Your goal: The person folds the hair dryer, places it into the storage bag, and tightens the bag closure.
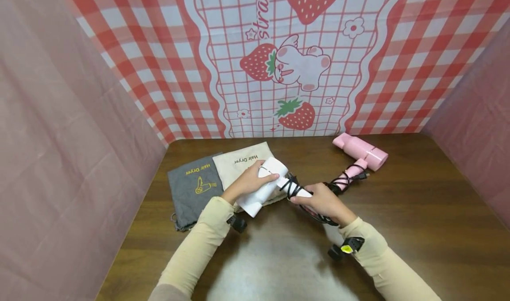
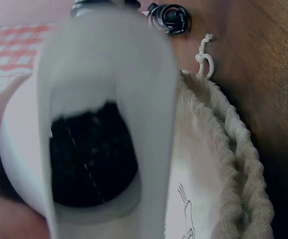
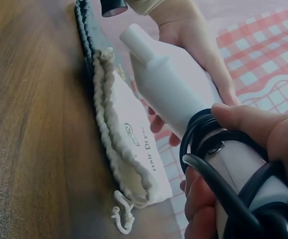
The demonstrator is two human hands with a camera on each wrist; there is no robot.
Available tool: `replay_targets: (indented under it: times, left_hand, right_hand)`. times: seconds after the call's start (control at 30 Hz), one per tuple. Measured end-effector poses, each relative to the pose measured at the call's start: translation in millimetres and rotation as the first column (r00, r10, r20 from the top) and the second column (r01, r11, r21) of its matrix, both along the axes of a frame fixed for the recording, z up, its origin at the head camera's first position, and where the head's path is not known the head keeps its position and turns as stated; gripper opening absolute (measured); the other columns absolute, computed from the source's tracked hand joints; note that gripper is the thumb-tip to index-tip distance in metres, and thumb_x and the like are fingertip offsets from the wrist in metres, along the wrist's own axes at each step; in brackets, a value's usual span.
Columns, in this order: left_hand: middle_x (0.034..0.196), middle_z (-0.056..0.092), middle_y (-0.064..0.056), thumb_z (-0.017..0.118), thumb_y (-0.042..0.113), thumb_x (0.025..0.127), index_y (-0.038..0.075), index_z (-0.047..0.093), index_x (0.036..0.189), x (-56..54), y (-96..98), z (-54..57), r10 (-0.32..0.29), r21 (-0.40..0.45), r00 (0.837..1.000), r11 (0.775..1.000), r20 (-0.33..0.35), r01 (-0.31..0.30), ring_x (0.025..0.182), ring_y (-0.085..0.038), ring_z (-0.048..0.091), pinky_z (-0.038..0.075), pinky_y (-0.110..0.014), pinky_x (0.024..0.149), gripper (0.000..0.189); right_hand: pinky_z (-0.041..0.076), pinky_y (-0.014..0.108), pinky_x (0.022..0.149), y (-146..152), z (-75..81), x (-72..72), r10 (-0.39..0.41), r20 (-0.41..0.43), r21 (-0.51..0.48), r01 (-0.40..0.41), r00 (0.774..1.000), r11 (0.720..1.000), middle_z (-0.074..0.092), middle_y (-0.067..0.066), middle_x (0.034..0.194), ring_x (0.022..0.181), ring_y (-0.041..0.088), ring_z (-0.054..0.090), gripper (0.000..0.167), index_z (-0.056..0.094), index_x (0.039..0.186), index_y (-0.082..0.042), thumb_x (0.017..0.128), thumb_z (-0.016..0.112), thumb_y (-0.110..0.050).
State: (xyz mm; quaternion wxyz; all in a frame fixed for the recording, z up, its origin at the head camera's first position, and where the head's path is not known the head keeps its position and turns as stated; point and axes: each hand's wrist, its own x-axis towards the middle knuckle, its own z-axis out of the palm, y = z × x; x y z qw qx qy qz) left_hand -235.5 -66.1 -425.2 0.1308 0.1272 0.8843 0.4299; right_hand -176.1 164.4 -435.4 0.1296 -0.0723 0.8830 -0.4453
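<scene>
A white hair dryer (image 1: pixel 259 194) is held in both hands above the table, its nozzle angled toward the near left. My left hand (image 1: pixel 252 178) grips the barrel, thumb across the top. Around the handle, wrapped in black cord (image 3: pixel 204 130), curls my right hand (image 1: pixel 324 199). In the left wrist view the nozzle (image 2: pixel 109 55) fills the foreground with its dark opening showing. Beneath and behind the dryer lies a cream drawstring bag (image 1: pixel 239 159) printed "Hair Dryer"; its gathered mouth (image 3: pixel 129 184) shows in the right wrist view.
A grey drawstring bag (image 1: pixel 191 199) with yellow print lies left of the cream one. To the right, a pink hair dryer (image 1: pixel 364 150) rests near the back edge, black cord around its handle. A checked strawberry cloth (image 1: pixel 295 62) hangs behind the wooden table (image 1: pixel 422 203).
</scene>
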Motion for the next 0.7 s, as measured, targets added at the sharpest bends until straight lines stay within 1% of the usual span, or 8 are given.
replay_targets:
  times: [0.1,0.17,0.27,0.37,0.47,0.6,0.7]
  left_hand:
    - [0.11,0.062,-0.016,0.063,0.04,0.092,0.004,0.038,0.145,0.6,-1.8,-1.2,-0.027,0.053,0.999,0.998,0.033,0.025,0.082,-0.02,0.061,0.051,-0.027,0.065,0.068]
    - [0.11,0.063,-0.016,0.064,0.041,0.091,0.005,0.039,0.144,1.7,-1.7,-0.6,-0.012,0.055,0.999,0.998,0.037,0.009,0.082,-0.02,0.061,0.051,-0.027,0.066,0.068]
    - [0.113,0.063,-0.016,0.064,0.044,0.09,0.006,0.042,0.143,5.0,0.2,1.5,0.032,0.041,0.999,0.999,0.034,-0.033,0.085,-0.02,0.061,0.05,-0.027,0.067,0.069]
    - [0.116,0.063,-0.017,0.065,0.047,0.088,0.008,0.043,0.143,8.8,3.5,3.4,0.084,0.036,0.996,0.996,0.029,-0.085,0.088,-0.022,0.06,0.049,-0.027,0.068,0.071]
    - [0.117,0.061,-0.017,0.064,0.049,0.088,0.01,0.042,0.144,12.1,6.9,3.7,0.138,0.038,0.99,0.99,0.021,-0.139,0.089,-0.024,0.059,0.048,-0.028,0.067,0.072]
    - [0.119,0.061,-0.017,0.063,0.051,0.088,0.01,0.042,0.144,16.9,9.7,0.4,0.188,0.024,0.982,0.982,0.016,-0.188,0.087,-0.024,0.06,0.048,-0.029,0.065,0.072]
    - [0.121,0.062,-0.017,0.063,0.051,0.088,0.01,0.043,0.143,20.4,11.5,-3.1,0.212,0.016,0.977,0.977,0.011,-0.212,0.087,-0.025,0.061,0.048,-0.03,0.065,0.072]
  right_hand:
    - [0.041,0.026,0.049,2,0.6,0.4,0.027,-0.007,0.009,-0.027,1.0,1.0,0.049,-0.006,0.055,0.051,0.01,0.046,0.032,0.066,0.076,-0.008,0.083,0.075,-0.038]
    - [0.041,0.026,0.049,3,1.2,0.4,0.04,-0.009,0.01,-0.04,0.999,0.999,0.049,-0.006,0.055,0.051,0.01,0.047,0.033,0.066,0.076,-0.007,0.083,0.074,-0.038]
    - [0.042,0.026,0.049,4,1.8,0.4,0.045,-0.005,0.003,-0.045,0.999,0.999,0.049,-0.006,0.054,0.05,0.01,0.047,0.032,0.066,0.076,-0.007,0.083,0.074,-0.038]
    - [0.042,0.026,0.049,3,1.6,-0.1,0.026,0.0,-0.007,-0.026,1.0,1.0,0.05,-0.005,0.053,0.049,0.01,0.047,0.034,0.065,0.074,-0.007,0.084,0.073,-0.039]
    - [0.042,0.027,0.05,1,1.0,-0.7,0.011,-0.03,0.0,-0.011,0.999,1.0,0.05,-0.005,0.053,0.049,0.01,0.047,0.038,0.064,0.072,-0.007,0.086,0.071,-0.042]
    - [0.042,0.028,0.05,-2,-2.6,0.3,-0.004,-0.045,0.02,0.005,0.999,1.0,0.049,-0.005,0.053,0.049,0.011,0.047,0.04,0.063,0.072,-0.005,0.088,0.07,-0.041]
    - [0.042,0.028,0.048,-4,-7.0,2.2,-0.025,-0.027,0.013,0.025,0.999,1.0,0.049,-0.004,0.052,0.046,0.011,0.047,0.039,0.062,0.072,-0.003,0.088,0.07,-0.038]
